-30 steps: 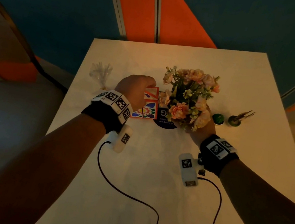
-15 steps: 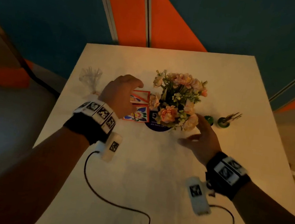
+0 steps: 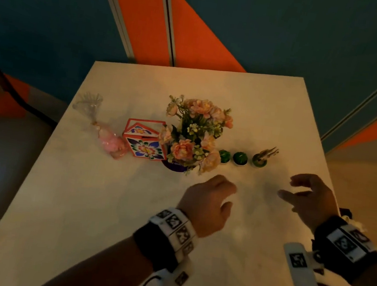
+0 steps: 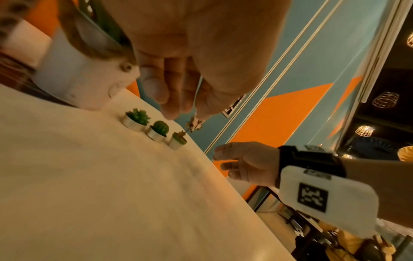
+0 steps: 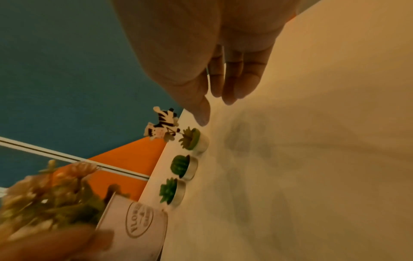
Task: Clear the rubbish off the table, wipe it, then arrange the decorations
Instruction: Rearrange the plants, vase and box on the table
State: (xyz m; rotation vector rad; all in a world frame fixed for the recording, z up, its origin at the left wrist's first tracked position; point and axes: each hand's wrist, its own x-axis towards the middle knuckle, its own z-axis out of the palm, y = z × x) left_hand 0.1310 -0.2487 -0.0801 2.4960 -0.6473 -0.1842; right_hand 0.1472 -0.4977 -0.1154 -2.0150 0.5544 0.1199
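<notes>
Decorations lined in row mid-table (image 3: pixel 273 101) — flower pot (image 3: pixel 193 134) central, patterned box (image 3: pixel 145 142) touching its left, three cactus candles (image 3: pixel 238 158) right (likely final layout). Left hand (image 3: pixel 208 201) loosely curled, right hand (image 3: pixel 310 198) spread — both empty, near candles.

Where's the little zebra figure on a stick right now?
In the right wrist view the black-and-white zebra figure stands in the green succulent candle at the row's right end, nearest the right hand, near the white table's right edge.
</notes>
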